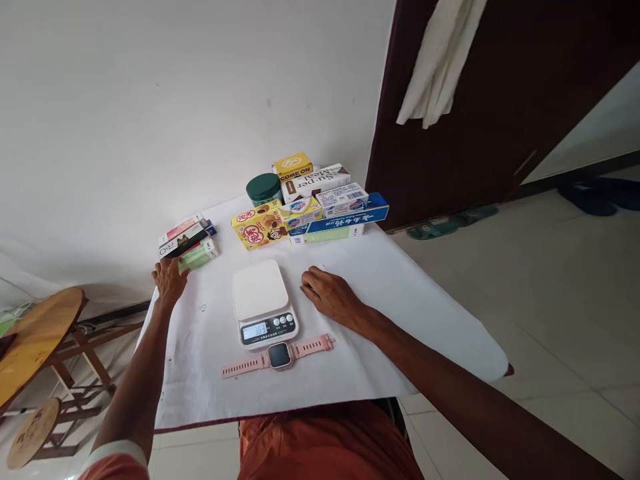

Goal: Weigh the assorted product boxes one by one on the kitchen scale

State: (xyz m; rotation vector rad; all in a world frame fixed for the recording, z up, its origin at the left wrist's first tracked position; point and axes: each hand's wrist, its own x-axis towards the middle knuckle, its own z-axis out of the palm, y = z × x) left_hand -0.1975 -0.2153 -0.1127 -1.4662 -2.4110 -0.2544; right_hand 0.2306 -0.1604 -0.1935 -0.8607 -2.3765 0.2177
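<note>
My left hand (171, 280) is at the table's left side, fingers apart, touching the near end of a light green box (200, 255). A black-and-white box (184, 241) and a pink-and-white box (183, 228) lie just behind that one. Right of the scale, my right hand (327, 291) rests on the white cloth with its fingers curled in and nothing visible in them. Between my hands stands a white digital scale (260, 293), its plate bare and its display reading about 363. A pink-strapped smartwatch (279, 355) lies stretched out in front of it.
At the back are a yellow snack box (259, 225), a green-lidded jar (263, 189), a yellow "COME ON" box (293, 165), a "Su-per Meal" box (317, 183) and a long blue box (345, 220) bearing smaller boxes. Wooden stools (37, 430) stand left; slippers (450, 223) lie right.
</note>
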